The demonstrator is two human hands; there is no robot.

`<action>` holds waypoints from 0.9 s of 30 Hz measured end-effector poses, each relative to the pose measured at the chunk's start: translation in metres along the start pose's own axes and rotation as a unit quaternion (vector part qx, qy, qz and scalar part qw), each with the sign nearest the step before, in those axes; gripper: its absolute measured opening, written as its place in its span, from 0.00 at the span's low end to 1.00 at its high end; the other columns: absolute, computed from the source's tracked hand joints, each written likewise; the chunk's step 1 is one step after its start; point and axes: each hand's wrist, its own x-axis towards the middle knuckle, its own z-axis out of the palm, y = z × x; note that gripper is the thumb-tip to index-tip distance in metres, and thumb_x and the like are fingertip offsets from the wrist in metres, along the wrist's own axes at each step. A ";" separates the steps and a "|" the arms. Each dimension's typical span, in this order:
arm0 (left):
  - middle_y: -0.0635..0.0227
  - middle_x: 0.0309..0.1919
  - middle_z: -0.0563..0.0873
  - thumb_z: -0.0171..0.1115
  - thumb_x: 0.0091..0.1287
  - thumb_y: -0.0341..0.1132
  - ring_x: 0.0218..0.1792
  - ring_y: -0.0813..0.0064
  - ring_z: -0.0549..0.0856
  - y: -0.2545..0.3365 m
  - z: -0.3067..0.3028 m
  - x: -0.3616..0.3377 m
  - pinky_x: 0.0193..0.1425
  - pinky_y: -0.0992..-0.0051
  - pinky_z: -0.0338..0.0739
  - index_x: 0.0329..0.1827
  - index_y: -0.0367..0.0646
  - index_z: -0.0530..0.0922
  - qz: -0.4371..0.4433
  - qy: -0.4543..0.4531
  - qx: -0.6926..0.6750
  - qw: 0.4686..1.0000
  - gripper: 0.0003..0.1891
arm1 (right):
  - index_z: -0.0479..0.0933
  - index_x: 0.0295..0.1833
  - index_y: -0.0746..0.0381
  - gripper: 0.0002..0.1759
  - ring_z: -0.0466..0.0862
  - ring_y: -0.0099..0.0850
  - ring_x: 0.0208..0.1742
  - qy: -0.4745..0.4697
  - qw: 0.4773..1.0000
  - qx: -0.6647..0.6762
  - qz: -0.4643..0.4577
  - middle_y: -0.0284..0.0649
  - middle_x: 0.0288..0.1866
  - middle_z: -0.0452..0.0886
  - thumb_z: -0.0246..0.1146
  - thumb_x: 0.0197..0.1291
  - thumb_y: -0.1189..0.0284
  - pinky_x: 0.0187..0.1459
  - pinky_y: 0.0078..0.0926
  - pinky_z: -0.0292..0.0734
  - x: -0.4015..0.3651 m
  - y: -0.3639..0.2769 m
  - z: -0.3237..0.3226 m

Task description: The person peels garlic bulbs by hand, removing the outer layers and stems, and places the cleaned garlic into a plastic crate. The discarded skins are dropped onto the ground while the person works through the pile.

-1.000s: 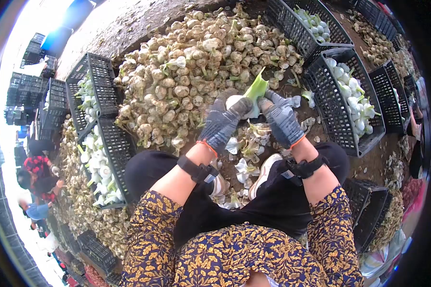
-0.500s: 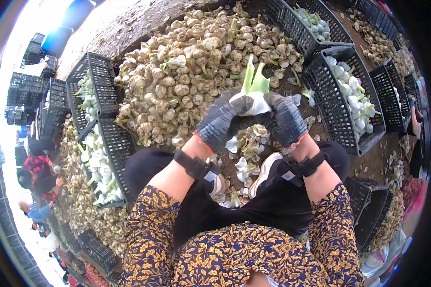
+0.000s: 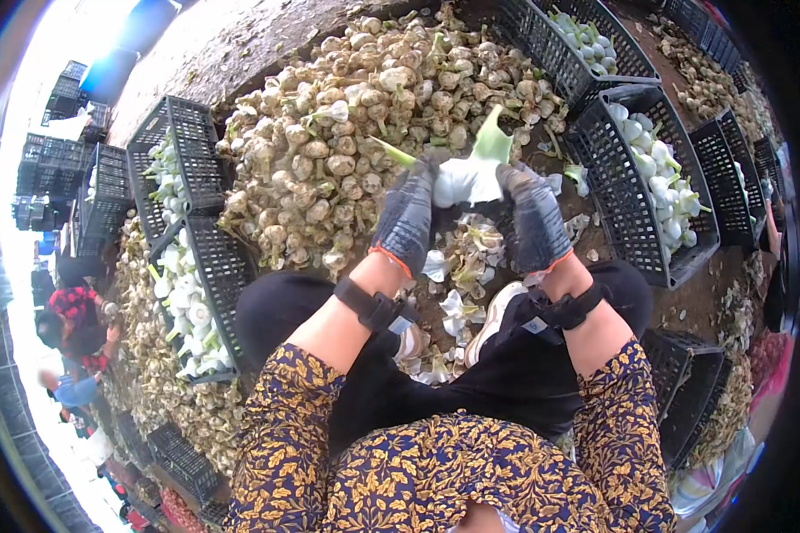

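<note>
In the head view my left hand (image 3: 407, 213), in a dark glove, is closed around a white garlic bulb (image 3: 450, 184). The bulb's cut green stem (image 3: 391, 153) leans out to the left past my fingers. A broad outer skin (image 3: 491, 151), pale green at its top, spreads from the bulb's right side. My right hand (image 3: 535, 218), gloved the same way, pinches the edge of this skin. Below both hands, peeled garlic skins (image 3: 460, 311) lie scattered on the ground between my shoes.
A large heap of unpeeled garlic (image 3: 329, 151) lies just ahead. Black crates of white bulbs stand at the right (image 3: 609, 209) and at the left (image 3: 218, 284). A person (image 3: 76, 311) in red and black sits at far left beside more garlic.
The stem has tilted to the left with the bulb. The outer skin has been pulled away to the right, so my hands are farther apart.
</note>
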 end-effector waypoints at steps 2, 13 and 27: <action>0.67 0.41 0.80 0.42 0.70 0.46 0.36 0.76 0.80 0.002 0.003 0.002 0.37 0.78 0.77 0.51 0.43 0.72 0.003 0.002 -0.043 0.999 0.18 | 0.72 0.46 0.68 0.13 0.80 0.33 0.39 0.046 0.999 0.017 0.023 0.42 0.40 0.79 0.52 0.60 0.70 0.44 0.28 0.78 -0.008 -0.009 0.003; 0.61 0.34 0.81 0.48 0.67 0.48 0.29 0.72 0.81 0.020 -0.018 0.002 0.29 0.74 0.80 0.45 0.39 0.72 0.011 -0.010 -0.150 0.989 0.19 | 0.68 0.48 0.73 0.14 0.79 0.37 0.43 0.132 0.966 0.213 -0.057 0.49 0.44 0.75 0.49 0.61 0.74 0.49 0.37 0.79 -0.009 -0.034 -0.007; 0.64 0.27 0.81 0.50 0.65 0.53 0.28 0.76 0.80 -0.003 -0.046 0.018 0.28 0.76 0.73 0.33 0.41 0.77 0.077 0.121 0.026 0.989 0.22 | 0.73 0.44 0.67 0.18 0.81 0.36 0.29 -0.208 0.820 -0.528 -0.069 0.48 0.32 0.79 0.58 0.56 0.63 0.32 0.29 0.77 -0.009 -0.003 -0.006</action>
